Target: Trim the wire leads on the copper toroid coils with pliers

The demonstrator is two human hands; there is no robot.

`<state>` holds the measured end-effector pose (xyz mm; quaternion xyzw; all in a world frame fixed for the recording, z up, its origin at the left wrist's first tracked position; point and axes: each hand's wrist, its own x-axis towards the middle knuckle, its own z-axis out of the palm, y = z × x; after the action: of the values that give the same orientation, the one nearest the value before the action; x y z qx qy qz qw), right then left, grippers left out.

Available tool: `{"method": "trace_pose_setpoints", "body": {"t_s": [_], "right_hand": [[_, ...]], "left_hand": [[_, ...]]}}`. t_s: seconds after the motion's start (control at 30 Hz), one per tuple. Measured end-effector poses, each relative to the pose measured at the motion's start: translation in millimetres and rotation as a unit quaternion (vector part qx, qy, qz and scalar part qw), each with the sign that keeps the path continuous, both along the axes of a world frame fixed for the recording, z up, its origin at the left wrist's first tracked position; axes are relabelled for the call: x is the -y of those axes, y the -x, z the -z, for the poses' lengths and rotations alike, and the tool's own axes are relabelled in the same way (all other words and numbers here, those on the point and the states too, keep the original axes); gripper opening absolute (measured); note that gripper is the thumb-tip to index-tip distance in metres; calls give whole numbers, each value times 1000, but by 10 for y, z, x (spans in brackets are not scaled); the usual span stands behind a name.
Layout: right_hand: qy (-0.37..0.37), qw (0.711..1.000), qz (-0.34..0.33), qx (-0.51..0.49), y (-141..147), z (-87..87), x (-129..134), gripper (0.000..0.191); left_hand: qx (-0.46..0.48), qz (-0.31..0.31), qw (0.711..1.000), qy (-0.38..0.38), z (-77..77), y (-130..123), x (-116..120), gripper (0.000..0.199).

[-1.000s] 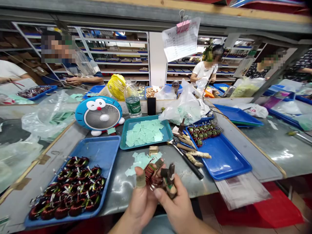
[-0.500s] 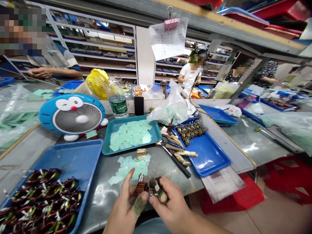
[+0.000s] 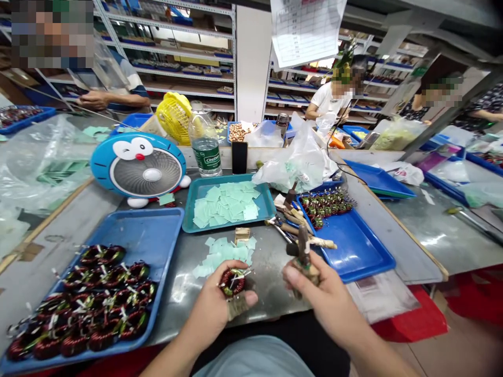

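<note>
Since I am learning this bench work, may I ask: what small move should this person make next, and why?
Probably bring the plier-like tool in the right hand to the wire ends of the copper coil in the left hand. The tool is raised and ready, and bright wire ends stick out from the coil's top.
</note>
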<state>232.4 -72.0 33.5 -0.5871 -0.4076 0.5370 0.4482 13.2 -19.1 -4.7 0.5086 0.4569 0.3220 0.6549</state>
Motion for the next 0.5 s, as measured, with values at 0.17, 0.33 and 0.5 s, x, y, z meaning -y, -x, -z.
{"method": "trace_pose_setpoints", "body": {"t_s": [0.17, 0.33, 0.5], "right_hand": [[10, 974, -161, 157, -212, 183, 269, 23], [-137, 878, -224, 400, -138, 146, 369, 23], [-169, 845, -237, 450, -208, 178, 326, 15]], "left_hand": [[38, 38, 997, 48, 87, -45, 35, 71], [-22, 41, 999, -9, 60, -87, 57, 58], [-63, 31, 996, -50, -48, -104, 102, 48]]}}
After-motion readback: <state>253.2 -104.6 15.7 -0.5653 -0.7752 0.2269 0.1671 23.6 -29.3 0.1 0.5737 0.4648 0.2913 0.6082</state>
